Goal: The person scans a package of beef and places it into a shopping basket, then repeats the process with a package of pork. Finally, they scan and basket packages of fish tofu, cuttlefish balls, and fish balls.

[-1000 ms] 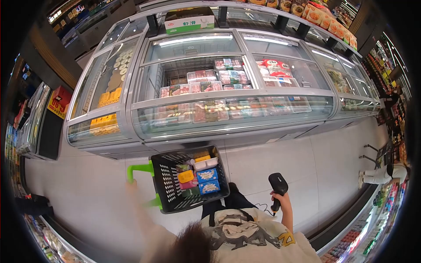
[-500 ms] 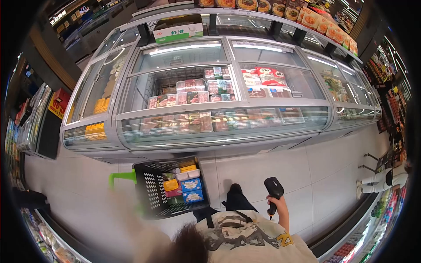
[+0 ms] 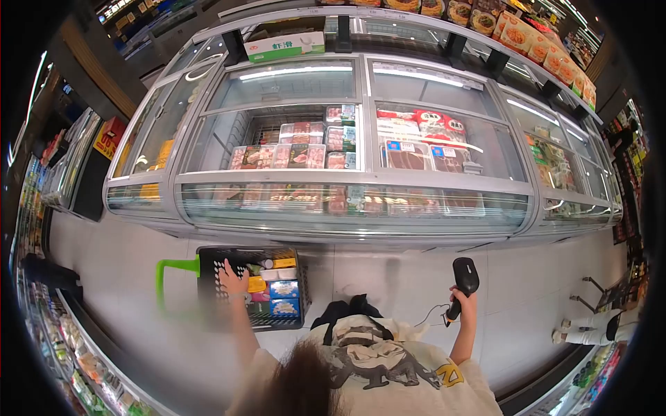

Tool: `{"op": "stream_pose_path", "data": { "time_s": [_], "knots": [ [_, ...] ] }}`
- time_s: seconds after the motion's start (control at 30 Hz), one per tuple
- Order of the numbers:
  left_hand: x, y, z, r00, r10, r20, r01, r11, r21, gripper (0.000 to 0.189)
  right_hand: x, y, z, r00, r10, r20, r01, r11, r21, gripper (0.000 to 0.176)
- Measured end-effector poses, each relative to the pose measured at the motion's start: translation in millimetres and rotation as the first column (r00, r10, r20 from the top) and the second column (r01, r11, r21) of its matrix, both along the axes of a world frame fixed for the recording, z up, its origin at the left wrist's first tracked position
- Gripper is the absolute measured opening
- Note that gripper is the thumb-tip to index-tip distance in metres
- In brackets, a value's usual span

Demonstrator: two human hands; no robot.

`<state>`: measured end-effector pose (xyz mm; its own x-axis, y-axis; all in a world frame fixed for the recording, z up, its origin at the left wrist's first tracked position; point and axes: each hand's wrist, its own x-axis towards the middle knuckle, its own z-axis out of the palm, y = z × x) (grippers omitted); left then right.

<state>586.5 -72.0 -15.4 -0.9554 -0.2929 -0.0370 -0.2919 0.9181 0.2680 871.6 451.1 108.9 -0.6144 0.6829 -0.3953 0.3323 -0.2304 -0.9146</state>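
Fingers spread, my left hand (image 3: 234,279) is over the left part of a black shopping basket (image 3: 300,313) and holds nothing. Just right of that hand, in the basket, lie a yellow pack (image 3: 256,284), blue boxes (image 3: 284,289) with white print, a white pack (image 3: 280,274) and a pinkish pack (image 3: 259,297). The basket's green handle (image 3: 161,281) sticks out to the left. My right hand (image 3: 463,306) is wrapped round the grip of a black handheld scanner (image 3: 465,275), its head pointing up and away from me. A thin cord hangs beside it.
Ahead stands a long glass-topped chest freezer (image 3: 277,177) with packed meat trays (image 3: 302,132) and red-and-white bags (image 3: 433,120). A green-and-white carton (image 3: 286,48) sits on the shelf above. At far right are a person's legs (image 3: 586,329) and a cart (image 3: 610,295).
My left hand, a blur before, has come in over the basket. The scanner in my right hand sits further right and higher in view, and the basket has shifted left in view.
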Motion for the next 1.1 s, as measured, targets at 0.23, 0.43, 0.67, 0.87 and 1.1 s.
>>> {"op": "stream_pose_path", "data": {
  "time_s": [0.23,0.43,0.67,0.87,1.1],
  "knots": [
    [-65,37,47,0.986,-0.06,-0.155,0.074,0.994,0.086,0.071,-37,7,-24,0.994,0.069,0.087,-0.069,0.998,-0.005,0.018],
    [-155,83,60,0.913,-0.209,-0.349,0.275,0.949,0.152,0.064,-89,21,-27,0.999,0.006,0.032,-0.006,1.0,-0.005,0.022],
    [-290,112,90,0.868,-0.291,-0.402,0.374,0.916,0.146,0.06,-197,18,-14,0.995,-0.095,-0.034,0.098,0.991,0.094,0.022],
    [-406,166,96,0.802,-0.425,-0.42,0.511,0.853,0.112,0.054,-257,6,-9,0.991,-0.122,0.055,0.106,0.967,0.233,0.021],
    [-501,229,79,0.775,-0.562,-0.29,0.602,0.796,0.065,0.044,-289,24,-14,0.99,-0.134,0.046,0.117,0.956,0.27,0.023]
  ]
}}
